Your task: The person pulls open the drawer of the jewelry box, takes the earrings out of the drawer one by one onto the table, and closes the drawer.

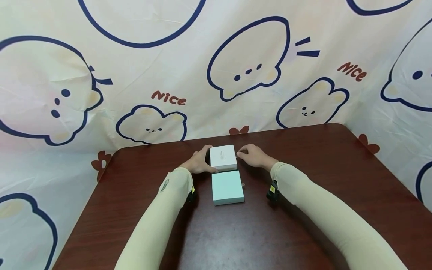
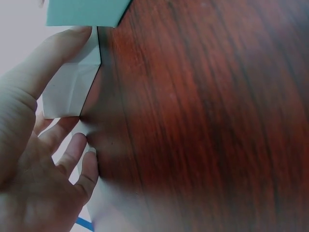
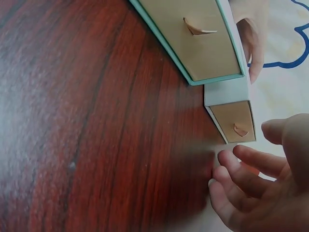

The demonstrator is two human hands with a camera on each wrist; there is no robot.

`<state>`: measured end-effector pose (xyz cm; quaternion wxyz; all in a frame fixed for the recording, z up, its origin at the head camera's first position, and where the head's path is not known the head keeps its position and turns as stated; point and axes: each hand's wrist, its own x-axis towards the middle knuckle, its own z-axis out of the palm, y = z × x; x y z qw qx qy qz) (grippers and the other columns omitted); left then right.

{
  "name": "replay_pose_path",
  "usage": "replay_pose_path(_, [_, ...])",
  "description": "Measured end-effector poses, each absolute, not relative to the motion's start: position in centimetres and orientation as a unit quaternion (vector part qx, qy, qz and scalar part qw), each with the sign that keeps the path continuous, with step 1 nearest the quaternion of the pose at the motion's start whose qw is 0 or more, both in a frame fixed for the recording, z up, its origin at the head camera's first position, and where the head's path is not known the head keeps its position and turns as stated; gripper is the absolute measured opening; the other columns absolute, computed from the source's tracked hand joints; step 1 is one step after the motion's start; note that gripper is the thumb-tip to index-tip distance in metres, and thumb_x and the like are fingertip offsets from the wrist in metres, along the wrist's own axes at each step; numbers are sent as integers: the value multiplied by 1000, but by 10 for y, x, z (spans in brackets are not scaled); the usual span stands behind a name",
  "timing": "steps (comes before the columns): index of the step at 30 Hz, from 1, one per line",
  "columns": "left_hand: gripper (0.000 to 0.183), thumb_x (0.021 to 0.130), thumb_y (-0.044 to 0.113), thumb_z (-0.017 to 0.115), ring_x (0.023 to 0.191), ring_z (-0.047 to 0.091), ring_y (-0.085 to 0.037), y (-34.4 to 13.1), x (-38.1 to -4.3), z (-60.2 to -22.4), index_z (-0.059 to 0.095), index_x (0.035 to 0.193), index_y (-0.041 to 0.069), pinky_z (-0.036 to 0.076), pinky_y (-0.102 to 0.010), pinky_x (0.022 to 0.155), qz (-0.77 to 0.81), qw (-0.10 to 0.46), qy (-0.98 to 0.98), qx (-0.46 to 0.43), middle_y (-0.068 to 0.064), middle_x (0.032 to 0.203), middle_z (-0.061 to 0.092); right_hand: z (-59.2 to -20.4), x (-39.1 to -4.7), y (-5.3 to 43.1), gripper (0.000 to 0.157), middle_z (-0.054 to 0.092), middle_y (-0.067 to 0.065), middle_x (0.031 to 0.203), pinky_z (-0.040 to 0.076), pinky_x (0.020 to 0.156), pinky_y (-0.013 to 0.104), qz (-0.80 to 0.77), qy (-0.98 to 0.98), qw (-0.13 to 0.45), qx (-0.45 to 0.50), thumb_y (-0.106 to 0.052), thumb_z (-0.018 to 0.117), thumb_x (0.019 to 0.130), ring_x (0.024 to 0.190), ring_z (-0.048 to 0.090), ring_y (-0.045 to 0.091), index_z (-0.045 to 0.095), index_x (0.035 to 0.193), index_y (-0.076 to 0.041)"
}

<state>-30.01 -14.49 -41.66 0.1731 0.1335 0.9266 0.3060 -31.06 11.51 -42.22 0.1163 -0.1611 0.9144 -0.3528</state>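
Observation:
A white drawer box with small lettering on its lid lies flat on the table. My left hand grips it from the left, thumb along the near side and fingers round the far side. In the right wrist view, the tan drawer front carries a small ribbon tab. Beside that end is my right hand, thumb and bent fingers apart, with nothing between them. Directly in front of the white box lies a larger mint-green drawer box, its own ribbon tab also facing right.
Both boxes lie on a dark reddish-brown wooden table. A pale curtain with blue-outlined cartoon figures hangs behind the table and at its sides. Light sleeves cover both arms, and a dark camera is strapped at the right wrist.

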Motion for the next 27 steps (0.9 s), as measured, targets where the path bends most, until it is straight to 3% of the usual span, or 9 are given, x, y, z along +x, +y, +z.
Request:
replay_pose_path(11, [103, 83, 27, 84, 143, 30, -39, -142, -301, -421, 17, 160, 15, 35, -55, 112, 300, 159, 931, 137, -19, 152, 42, -421, -312, 111, 38, 70, 16, 115, 48, 88, 38, -372, 910, 135, -124, -29, 50, 106, 103, 63, 25, 68, 125, -1])
replay_pose_path(18, [104, 82, 27, 85, 141, 32, -38, -141, -304, -426, 17, 160, 14, 35, -54, 112, 290, 151, 935, 138, -18, 150, 47, -423, -317, 112, 35, 70, 14, 108, 44, 78, 32, -382, 907, 139, -109, -28, 52, 106, 91, 57, 22, 73, 112, -2])
replay_pose_path(27, [104, 82, 27, 85, 141, 32, -38, -142, -304, -425, 18, 160, 14, 35, -54, 112, 293, 149, 934, 139, -18, 150, 47, -423, -315, 110, 31, 68, 13, 105, 43, 77, 31, -391, 904, 138, -109, -26, 53, 105, 88, 56, 20, 74, 105, -2])
